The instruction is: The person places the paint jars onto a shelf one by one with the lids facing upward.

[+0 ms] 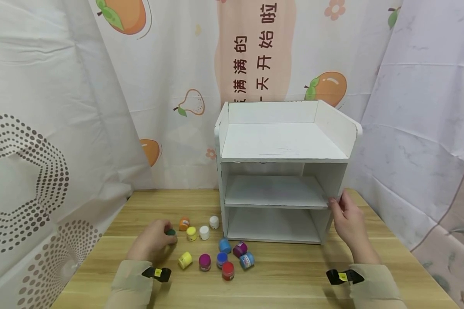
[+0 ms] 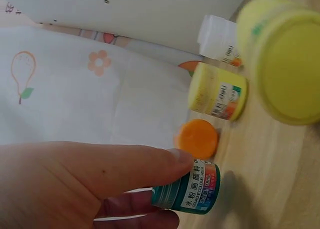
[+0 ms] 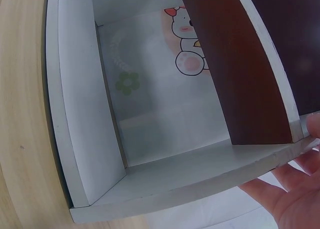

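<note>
at the left of the wooden table (image 1: pixel 278 283), as the head view shows it, our left hand (image 1: pixel 151 239) holds a green jar (image 1: pixel 171 232), of which only a dark bit peeks out past the fingers. just beside it stand an orange jar (image 1: pixel 184 223), a yellow jar (image 1: pixel 191 234) and two white jars (image 1: pixel 204 232); nearer to us lie a tipped yellow jar (image 1: pixel 185 260), a magenta jar (image 1: pixel 205 262), a red jar (image 1: pixel 228 271) and a loose group of blue and purple ones. our right hand (image 1: pixel 349 224) grips the side of a white shelf (image 1: pixel 270 137), well apart from the jars. only this view takes in both hands and the whole shelf. from the left wrist we can read what the head view hides: the green jar carries a label (image 2: pixel 201 185) with chinese characters, and our thumb (image 2: pixel 170 164) pinches it from above, fingers below. from the right wrist we see our thumb and fingers on either side of the panel edge, the red-brown underside (image 3: pixel 240 74) of a board, and a cartoon animal (image 3: pixel 190 62) on the cloth behind, all missing from the head view.
</note>
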`<state>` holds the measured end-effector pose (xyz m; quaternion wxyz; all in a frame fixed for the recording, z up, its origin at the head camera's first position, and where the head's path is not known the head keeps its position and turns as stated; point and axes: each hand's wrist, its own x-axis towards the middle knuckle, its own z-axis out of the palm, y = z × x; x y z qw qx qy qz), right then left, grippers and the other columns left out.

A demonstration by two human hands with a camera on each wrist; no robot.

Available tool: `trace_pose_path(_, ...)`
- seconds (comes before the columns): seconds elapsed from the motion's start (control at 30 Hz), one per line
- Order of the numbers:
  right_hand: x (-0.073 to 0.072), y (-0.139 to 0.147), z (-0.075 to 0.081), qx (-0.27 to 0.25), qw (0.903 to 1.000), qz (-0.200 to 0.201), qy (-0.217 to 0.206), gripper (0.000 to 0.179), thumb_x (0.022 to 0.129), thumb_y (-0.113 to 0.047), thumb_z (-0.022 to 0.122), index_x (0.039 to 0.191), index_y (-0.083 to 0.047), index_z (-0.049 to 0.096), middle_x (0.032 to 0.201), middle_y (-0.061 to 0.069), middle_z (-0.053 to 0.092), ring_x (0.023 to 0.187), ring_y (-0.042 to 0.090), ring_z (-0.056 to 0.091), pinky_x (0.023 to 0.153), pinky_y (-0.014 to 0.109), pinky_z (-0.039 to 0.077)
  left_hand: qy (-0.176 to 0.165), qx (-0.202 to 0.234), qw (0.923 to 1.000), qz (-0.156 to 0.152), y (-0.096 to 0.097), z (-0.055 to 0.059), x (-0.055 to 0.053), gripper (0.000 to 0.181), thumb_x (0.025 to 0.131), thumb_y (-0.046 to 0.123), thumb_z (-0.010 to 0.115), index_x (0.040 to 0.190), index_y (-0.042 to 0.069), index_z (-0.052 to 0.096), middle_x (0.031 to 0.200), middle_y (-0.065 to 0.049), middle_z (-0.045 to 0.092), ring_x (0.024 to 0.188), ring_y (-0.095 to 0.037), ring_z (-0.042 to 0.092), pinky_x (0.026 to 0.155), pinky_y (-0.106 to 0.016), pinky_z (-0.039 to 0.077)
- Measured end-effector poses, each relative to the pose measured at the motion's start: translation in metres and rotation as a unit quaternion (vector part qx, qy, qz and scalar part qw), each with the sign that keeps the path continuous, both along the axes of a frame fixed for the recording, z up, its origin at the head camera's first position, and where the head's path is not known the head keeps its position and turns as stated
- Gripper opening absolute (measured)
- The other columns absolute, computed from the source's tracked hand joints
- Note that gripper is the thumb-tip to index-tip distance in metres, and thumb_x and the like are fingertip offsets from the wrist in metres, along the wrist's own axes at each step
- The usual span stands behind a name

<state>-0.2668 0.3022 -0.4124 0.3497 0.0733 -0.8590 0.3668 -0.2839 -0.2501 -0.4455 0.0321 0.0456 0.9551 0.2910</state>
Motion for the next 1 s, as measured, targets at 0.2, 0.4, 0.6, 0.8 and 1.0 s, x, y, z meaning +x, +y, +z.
trace_pose_path(0.2,0.001,0.0,0.0,-0.006,1.0,0.004,0.0,0.029,0.106,-0.018,0.054,0.129,-0.002,0.058,0.119,0.021,0.068,0.11,0.014,0.062,0.081,0.002,0.036,0.039,0.017,0.999,-0.011,0.0,0.014,0.004,0.019,0.088,0.014,0.079,0.102,0.005,0.069,0.092,-0.003,0.064,0.084,-0.019,0.061,0.074,-0.04,0.054)
trace_pose_path(0.4,0.001,-0.001,0.001,-0.009,0.9999,0.01,-0.003,0.03,0.106,-0.018,0.053,0.13,-0.001,0.057,0.12,0.022,0.067,0.112,0.025,0.063,0.082,0.001,0.036,0.073,0.01,0.9971,-0.018,0.002,0.029,0.009,0.027,0.087,0.016,0.081,0.108,0.002,0.07,0.095,-0.004,0.066,0.089,-0.021,0.064,0.075,-0.041,0.056)
trace_pose_path(0.6,0.002,-0.001,0.001,-0.004,0.9998,0.012,-0.014,0.035,0.108,-0.02,0.05,0.135,0.001,0.053,0.125,0.025,0.065,0.113,0.044,0.061,0.081,0.0,0.034,0.087,0.003,0.9959,-0.027,0.01,0.035,0.012,0.029,0.088,0.019,0.081,0.111,0.004,0.071,0.095,-0.002,0.066,0.089,-0.019,0.064,0.074,-0.039,0.057)
trace_pose_path(0.8,0.003,-0.001,0.0,0.002,0.9997,0.008,-0.021,0.034,0.108,-0.023,0.049,0.131,0.001,0.054,0.123,0.024,0.066,0.112,0.043,0.062,0.08,0.001,0.035,0.117,0.006,0.9916,-0.056,0.027,0.045,0.019,0.023,0.089,0.02,0.081,0.107,0.008,0.072,0.094,0.001,0.065,0.083,-0.014,0.061,0.069,-0.032,0.054)
trace_pose_path(1.0,0.003,-0.001,0.001,-0.001,0.9998,0.008,-0.017,0.033,0.108,-0.022,0.049,0.132,0.001,0.055,0.123,0.024,0.066,0.111,0.04,0.063,0.08,0.002,0.035,0.173,0.005,0.9792,-0.106,0.054,0.054,0.026,0.025,0.087,0.017,0.082,0.108,0.008,0.073,0.097,0.001,0.063,0.085,-0.012,0.061,0.07,-0.028,0.054)
